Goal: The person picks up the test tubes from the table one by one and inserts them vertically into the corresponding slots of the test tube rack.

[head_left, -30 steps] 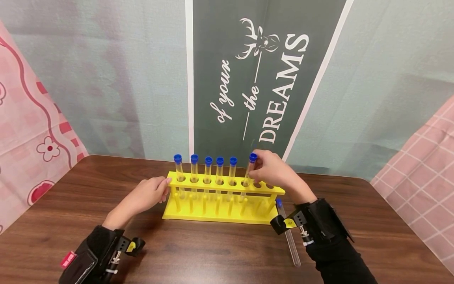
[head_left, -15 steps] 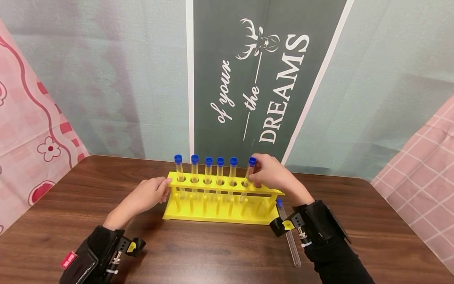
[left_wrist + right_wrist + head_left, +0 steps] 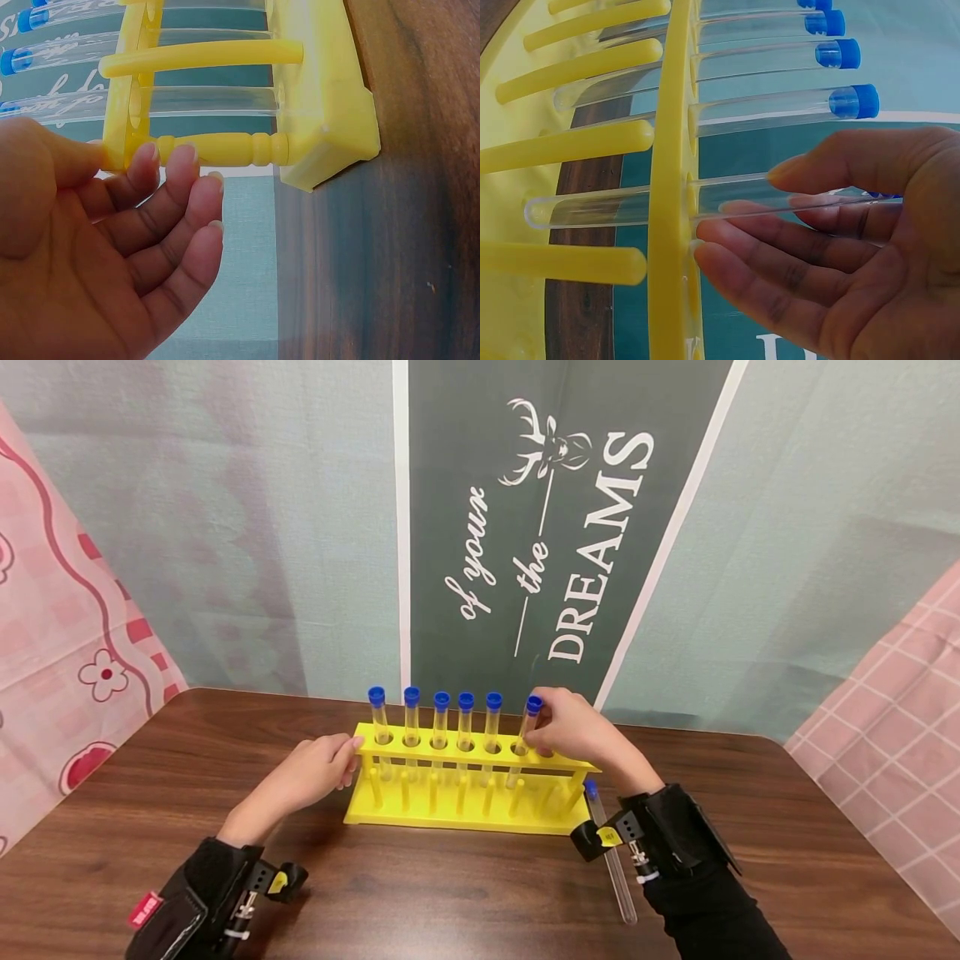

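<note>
A yellow test tube rack (image 3: 465, 819) stands on the table. My left hand (image 3: 318, 770) pinches the left end of its upper shelf (image 3: 116, 127), thumb on one side and index finger on the other. Towards the rack's right part, my right hand (image 3: 576, 724) holds a clear test tube (image 3: 527, 723) with a blue cap between thumb and fingers. That tube passes through a hole in the shelf, slightly tilted; in the right wrist view its rounded lower end (image 3: 544, 213) shows beyond the shelf. Several capped test tubes (image 3: 441, 717) stand in the holes to the left.
Another blue-capped test tube (image 3: 618, 885) lies on the brown wooden table (image 3: 420, 893) right of the rack, partly hidden by the right wrist's camera mount (image 3: 600, 837). Behind the table hangs a printed cloth (image 3: 300, 568); pink cloths hang at both sides.
My right hand has moved down a little, and the test tube in it has sunk lower into its hole. The left hand and the rack have stayed in place.
</note>
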The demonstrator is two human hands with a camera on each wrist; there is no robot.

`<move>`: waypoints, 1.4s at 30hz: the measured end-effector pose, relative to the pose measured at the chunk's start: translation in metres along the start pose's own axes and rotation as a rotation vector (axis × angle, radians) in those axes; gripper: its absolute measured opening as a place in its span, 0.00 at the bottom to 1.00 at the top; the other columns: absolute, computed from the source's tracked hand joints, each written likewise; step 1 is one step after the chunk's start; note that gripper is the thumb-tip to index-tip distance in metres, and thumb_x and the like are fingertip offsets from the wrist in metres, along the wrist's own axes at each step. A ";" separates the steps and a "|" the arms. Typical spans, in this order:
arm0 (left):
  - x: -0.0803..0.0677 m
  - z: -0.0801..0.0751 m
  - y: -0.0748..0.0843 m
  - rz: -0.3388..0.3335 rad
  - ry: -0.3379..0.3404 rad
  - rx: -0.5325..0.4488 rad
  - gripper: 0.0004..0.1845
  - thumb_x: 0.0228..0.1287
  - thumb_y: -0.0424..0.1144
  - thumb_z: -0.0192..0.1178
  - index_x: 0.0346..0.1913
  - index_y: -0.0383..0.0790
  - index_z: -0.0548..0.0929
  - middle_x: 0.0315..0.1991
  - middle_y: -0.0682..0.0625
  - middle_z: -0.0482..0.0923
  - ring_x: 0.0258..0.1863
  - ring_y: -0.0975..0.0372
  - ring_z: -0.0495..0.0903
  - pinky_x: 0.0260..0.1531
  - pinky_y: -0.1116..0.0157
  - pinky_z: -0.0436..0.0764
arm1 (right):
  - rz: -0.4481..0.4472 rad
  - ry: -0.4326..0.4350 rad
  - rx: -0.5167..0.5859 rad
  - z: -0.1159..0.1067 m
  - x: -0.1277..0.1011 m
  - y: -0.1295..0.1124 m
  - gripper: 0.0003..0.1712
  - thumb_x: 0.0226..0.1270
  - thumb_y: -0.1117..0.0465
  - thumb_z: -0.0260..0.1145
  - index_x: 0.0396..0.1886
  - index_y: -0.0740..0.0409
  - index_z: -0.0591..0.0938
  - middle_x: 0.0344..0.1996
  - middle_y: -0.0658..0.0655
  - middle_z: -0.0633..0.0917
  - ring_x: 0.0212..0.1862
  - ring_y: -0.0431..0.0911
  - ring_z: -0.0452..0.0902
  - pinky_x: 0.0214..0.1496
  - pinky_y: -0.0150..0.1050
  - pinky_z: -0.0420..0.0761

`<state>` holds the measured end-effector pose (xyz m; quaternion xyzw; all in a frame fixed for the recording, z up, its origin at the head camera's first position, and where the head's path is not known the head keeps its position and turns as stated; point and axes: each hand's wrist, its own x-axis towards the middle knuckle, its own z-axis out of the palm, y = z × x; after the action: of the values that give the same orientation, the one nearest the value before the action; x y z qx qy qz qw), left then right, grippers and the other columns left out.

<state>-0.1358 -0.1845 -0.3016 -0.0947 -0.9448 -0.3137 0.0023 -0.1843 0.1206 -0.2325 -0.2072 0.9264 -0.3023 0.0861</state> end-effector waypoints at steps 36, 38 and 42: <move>-0.001 0.000 0.002 -0.001 -0.001 -0.003 0.17 0.72 0.41 0.42 0.27 0.36 0.72 0.17 0.51 0.67 0.18 0.61 0.64 0.21 0.65 0.64 | -0.027 -0.023 0.066 -0.002 -0.004 0.002 0.11 0.50 0.74 0.60 0.34 0.65 0.71 0.24 0.56 0.78 0.26 0.45 0.72 0.30 0.37 0.73; -0.001 0.000 0.002 -0.004 -0.003 -0.003 0.17 0.72 0.41 0.43 0.27 0.36 0.72 0.17 0.51 0.67 0.18 0.61 0.64 0.21 0.65 0.64 | -0.025 -0.025 0.061 -0.002 -0.004 0.002 0.11 0.50 0.74 0.61 0.35 0.65 0.72 0.25 0.56 0.78 0.27 0.46 0.73 0.31 0.37 0.75; -0.001 -0.001 0.002 -0.011 -0.005 -0.004 0.17 0.72 0.41 0.43 0.27 0.36 0.72 0.17 0.50 0.67 0.18 0.60 0.64 0.21 0.65 0.64 | -0.031 -0.030 0.035 -0.003 -0.005 0.002 0.12 0.49 0.74 0.63 0.35 0.66 0.72 0.25 0.56 0.78 0.28 0.46 0.74 0.33 0.37 0.77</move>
<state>-0.1342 -0.1832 -0.2998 -0.0901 -0.9447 -0.3154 -0.0022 -0.1811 0.1258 -0.2314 -0.2245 0.9164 -0.3165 0.0986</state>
